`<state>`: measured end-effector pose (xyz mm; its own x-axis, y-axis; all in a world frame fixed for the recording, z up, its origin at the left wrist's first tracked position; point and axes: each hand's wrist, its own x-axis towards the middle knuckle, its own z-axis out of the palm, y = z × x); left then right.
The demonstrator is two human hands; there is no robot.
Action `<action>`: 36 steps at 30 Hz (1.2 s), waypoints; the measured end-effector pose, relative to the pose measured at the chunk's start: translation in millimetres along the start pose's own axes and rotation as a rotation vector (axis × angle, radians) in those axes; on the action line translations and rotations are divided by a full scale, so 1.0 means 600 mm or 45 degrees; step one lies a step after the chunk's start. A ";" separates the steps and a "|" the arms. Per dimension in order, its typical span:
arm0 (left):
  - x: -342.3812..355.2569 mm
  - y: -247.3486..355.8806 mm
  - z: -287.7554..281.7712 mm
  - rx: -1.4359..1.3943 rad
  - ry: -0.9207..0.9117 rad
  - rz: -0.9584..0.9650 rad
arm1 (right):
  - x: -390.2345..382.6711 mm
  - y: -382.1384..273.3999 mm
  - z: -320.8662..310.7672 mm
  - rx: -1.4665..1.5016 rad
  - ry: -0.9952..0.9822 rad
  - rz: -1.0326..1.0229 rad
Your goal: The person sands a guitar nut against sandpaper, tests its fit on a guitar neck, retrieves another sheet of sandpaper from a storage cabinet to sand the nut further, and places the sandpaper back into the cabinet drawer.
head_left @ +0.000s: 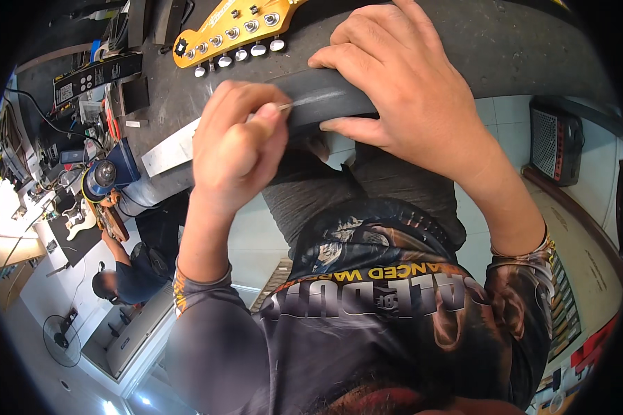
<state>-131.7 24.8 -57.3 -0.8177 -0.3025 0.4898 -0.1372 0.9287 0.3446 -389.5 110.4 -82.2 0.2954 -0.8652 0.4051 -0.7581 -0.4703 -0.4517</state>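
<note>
My left hand (239, 142) is closed in a pinch on a thin pale sliver (285, 106); its exact kind is too small to make out. The sliver's tip touches a dark grey smooth strip (329, 95) along the bench's near edge, where a light streak shows. Over that strip spreads my right hand (408, 90), gripping it with fingers on the far side and thumb on the near side. Just beyond both hands lies a golden-yellow guitar headstock (235, 31) with metal tuning pegs. A flat, light metal-looking bar (169, 151) is partly hidden behind my left hand.
The dark bench (512, 59) curves across the top. At the left stand a black box (97, 77), a blue cylindrical tool (104, 173) and cluttered cables. Another person (135, 273) works beside a pale guitar body (78, 220). A black-and-red speaker-like box (556, 142) stands at the right.
</note>
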 end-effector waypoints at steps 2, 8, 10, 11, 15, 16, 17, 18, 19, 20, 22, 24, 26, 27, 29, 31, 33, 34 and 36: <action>-0.001 0.001 -0.006 -0.003 -0.002 -0.033 | 0.000 0.001 0.001 0.002 0.005 -0.003; 0.027 0.008 0.061 -0.117 0.078 0.037 | 0.000 0.004 0.005 -0.002 -0.009 -0.008; 0.026 0.007 0.060 -0.132 0.060 0.032 | 0.000 0.005 0.005 0.093 -0.060 0.044; 0.022 0.005 0.049 -0.129 0.080 0.056 | 0.000 0.005 0.005 0.093 -0.059 0.044; 0.000 0.004 -0.007 0.022 -0.046 -0.003 | 0.000 0.001 0.003 0.032 0.013 0.008; -0.001 0.005 -0.011 0.027 -0.046 -0.025 | 0.001 0.000 0.002 0.013 0.020 -0.002; 0.000 0.007 -0.010 0.019 -0.036 -0.020 | 0.001 -0.001 0.001 -0.006 0.027 -0.012; 0.004 0.008 -0.002 0.038 -0.041 -0.045 | 0.002 -0.002 0.000 -0.021 0.019 -0.007; 0.010 0.007 0.013 -0.032 0.005 -0.026 | 0.002 -0.003 -0.001 -0.030 0.015 -0.004; 0.017 0.006 0.030 -0.113 0.059 -0.006 | 0.002 -0.004 -0.002 -0.040 0.010 0.000; 0.027 0.007 0.059 -0.139 0.094 0.025 | 0.001 -0.004 -0.002 -0.137 -0.039 0.001; 0.027 0.007 0.062 -0.129 0.098 0.017 | 0.001 -0.003 -0.001 -0.095 -0.030 0.000; 0.020 0.004 0.042 -0.106 0.027 0.024 | 0.002 -0.001 0.001 -0.019 0.002 0.001; 0.015 0.003 0.027 -0.111 0.037 0.043 | 0.001 0.000 0.002 -0.017 0.002 -0.004; 0.006 0.003 -0.003 0.026 -0.047 0.048 | 0.000 0.000 0.002 -0.014 0.006 -0.008; 0.006 0.003 -0.008 0.048 -0.066 0.026 | 0.000 0.000 0.003 -0.018 0.019 -0.007; 0.013 0.006 0.006 -0.059 0.008 -0.003 | -0.001 0.000 0.002 -0.016 0.025 -0.009; 0.019 0.007 0.023 -0.043 -0.009 -0.019 | 0.000 0.001 0.003 -0.017 0.024 -0.009; 0.029 0.007 0.059 -0.186 0.091 0.001 | 0.001 0.003 0.006 0.021 0.018 0.010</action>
<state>-166.4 31.2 -75.6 -0.7754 -0.3211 0.5438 -0.0494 0.8893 0.4546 -388.6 108.4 -85.3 0.2812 -0.8663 0.4129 -0.7506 -0.4667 -0.4678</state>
